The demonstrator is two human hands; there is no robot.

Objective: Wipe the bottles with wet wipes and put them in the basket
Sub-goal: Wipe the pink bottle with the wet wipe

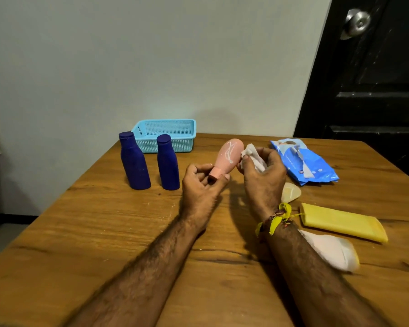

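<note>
Both forearms reached up the wood table [104, 244] from six o'clock, bare and nearly parallel. Left hand [200, 185] curled its fingers and thumb round the cap end of the pink bottle [228, 156], holding it off the tabletop and tilted, its rounded base pointing toward one o'clock. Right hand [263, 175], with a yellow thread [278, 217] tied at the wrist, pinched a crumpled white wipe [252, 154] between thumb and fingers, the wipe touching the bottle's right side. That bottle was smooth, matte and pear-shaped, with a pale scribbled mark on its face. At ten o'clock from the hands stood two upright blue bottles [134, 161] [167, 162], dull-surfaced, round-shouldered and capped, just beside each other. Behind them, at eleven o'clock by the wall, sat the basket [165, 135], light blue plastic with perforated mesh walls and a rolled rim; nothing showed inside it. At two o'clock lay the wipe pack [305, 164], glossy crinkled blue film with its flap torn open. A pale rounded bottle [291, 192] lay partly hidden behind the right wrist. At three o'clock lay a flat yellow tube [342, 221], and below it, at four o'clock, a white bottle [331, 250] on its side, partly blurred.
</note>
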